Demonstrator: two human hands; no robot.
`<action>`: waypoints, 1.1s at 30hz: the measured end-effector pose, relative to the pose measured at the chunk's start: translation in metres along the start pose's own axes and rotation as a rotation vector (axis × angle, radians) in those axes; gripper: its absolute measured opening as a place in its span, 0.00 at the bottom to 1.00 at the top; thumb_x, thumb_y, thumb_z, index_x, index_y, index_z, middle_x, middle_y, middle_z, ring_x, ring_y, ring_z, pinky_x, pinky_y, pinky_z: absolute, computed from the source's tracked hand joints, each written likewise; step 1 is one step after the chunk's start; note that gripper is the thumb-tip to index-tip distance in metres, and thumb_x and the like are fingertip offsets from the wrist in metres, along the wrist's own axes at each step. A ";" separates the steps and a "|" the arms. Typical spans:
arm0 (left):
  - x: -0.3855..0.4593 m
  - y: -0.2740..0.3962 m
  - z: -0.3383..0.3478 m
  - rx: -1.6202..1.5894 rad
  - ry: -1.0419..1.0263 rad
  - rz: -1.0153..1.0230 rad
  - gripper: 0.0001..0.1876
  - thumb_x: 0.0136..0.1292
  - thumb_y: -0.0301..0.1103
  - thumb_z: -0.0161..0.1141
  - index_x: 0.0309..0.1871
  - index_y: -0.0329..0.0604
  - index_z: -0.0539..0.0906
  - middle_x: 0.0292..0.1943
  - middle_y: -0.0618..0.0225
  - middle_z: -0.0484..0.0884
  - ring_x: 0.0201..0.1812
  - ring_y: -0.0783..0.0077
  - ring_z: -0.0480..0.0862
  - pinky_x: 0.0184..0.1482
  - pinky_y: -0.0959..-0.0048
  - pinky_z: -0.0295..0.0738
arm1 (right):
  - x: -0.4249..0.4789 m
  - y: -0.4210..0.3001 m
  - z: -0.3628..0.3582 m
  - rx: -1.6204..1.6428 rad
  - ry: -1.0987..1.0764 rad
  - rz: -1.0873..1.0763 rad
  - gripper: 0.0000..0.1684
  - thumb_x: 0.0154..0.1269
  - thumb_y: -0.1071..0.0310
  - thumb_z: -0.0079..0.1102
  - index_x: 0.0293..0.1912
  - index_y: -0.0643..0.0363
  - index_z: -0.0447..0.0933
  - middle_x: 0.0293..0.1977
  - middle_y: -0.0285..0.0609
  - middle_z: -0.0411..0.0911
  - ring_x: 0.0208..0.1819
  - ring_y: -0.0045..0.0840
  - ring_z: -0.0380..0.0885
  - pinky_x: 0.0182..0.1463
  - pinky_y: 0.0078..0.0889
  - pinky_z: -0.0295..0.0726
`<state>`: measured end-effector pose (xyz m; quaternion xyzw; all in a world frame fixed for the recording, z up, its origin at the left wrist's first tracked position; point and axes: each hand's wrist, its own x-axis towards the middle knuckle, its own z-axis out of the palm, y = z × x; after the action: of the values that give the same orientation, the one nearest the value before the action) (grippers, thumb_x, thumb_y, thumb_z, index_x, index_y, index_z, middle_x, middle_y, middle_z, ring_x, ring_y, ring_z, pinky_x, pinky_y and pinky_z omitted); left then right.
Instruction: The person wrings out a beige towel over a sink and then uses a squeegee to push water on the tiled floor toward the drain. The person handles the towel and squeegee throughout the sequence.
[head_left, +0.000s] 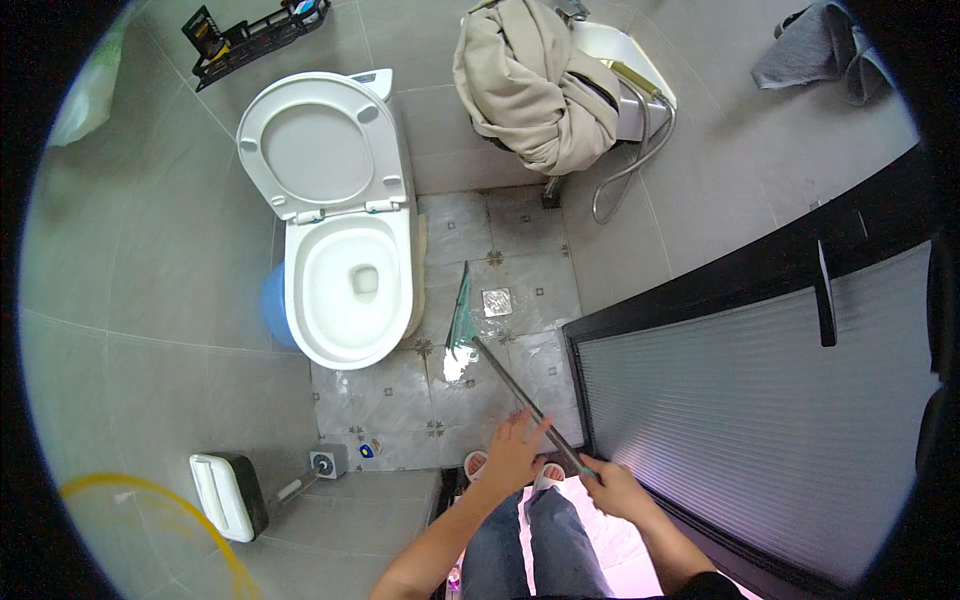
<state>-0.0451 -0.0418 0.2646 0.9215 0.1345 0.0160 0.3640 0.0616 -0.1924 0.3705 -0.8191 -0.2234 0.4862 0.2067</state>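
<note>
A floor squeegee with a teal blade head (462, 311) rests on the wet tiles between the toilet and the metal floor drain (496, 302). Its metal pole (510, 380) slants back toward me. My right hand (613, 489) grips the pole near its upper end, where a bit of teal shows. Lower down the pole, the fingers of my left hand (516, 454) are spread; they overlap the pole without closing around it. Water shines beside the blade. My feet, in light slippers (551, 477), are at the doorway.
To the left stands a white toilet (349, 292), lid raised, with a blue object (277, 304) behind it. Beige cloth (536, 86) covers much of a washbasin (643, 120) with a shower hose (611, 184). A black-framed door (735, 405) flanks my right; a toilet brush (300, 484) is at left.
</note>
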 end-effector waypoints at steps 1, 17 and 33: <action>-0.007 0.005 0.006 0.020 0.010 0.049 0.33 0.47 0.36 0.62 0.60 0.50 0.67 0.60 0.47 0.62 0.58 0.42 0.64 0.57 0.48 0.61 | -0.014 -0.008 -0.007 0.000 -0.065 0.048 0.22 0.64 0.61 0.49 0.56 0.57 0.70 0.15 0.39 0.72 0.15 0.20 0.72 0.19 0.24 0.72; -0.013 -0.021 0.095 -0.203 -0.050 -0.404 0.28 0.54 0.33 0.55 0.52 0.19 0.60 0.57 0.30 0.57 0.59 0.28 0.56 0.63 0.44 0.49 | 0.066 -0.014 -0.004 -0.305 -0.205 0.046 0.18 0.56 0.59 0.55 0.46 0.54 0.78 0.33 0.59 0.77 0.39 0.46 0.77 0.46 0.39 0.75; 0.019 0.017 0.066 -0.371 0.225 -0.260 0.33 0.55 0.26 0.52 0.64 0.31 0.54 0.62 0.35 0.53 0.62 0.36 0.57 0.63 0.57 0.57 | 0.071 0.015 -0.034 -0.162 0.184 -0.078 0.21 0.56 0.64 0.56 0.50 0.58 0.75 0.24 0.53 0.78 0.23 0.35 0.79 0.30 0.32 0.77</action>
<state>-0.0141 -0.0925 0.2268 0.8063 0.2862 0.0959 0.5087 0.1250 -0.1683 0.3270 -0.8650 -0.2736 0.3809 0.1785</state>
